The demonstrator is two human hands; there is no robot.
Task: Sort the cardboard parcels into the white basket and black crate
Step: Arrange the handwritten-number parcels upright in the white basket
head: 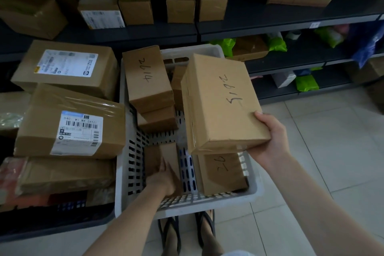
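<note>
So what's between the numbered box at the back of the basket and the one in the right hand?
The head view shows another plain cardboard box, partly hidden, standing in the white basket between them.

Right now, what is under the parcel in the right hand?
A parcel marked 26, inside the white basket. The held parcel covers its far end and the basket floor.

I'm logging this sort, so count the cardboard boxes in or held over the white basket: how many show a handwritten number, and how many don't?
Handwritten number showing: 3 (held box in the right hand, leaning box, front-right box)
No number showing: 3 (small box gripped by the left hand, lower box, half-hidden box)
Total: 6
</note>
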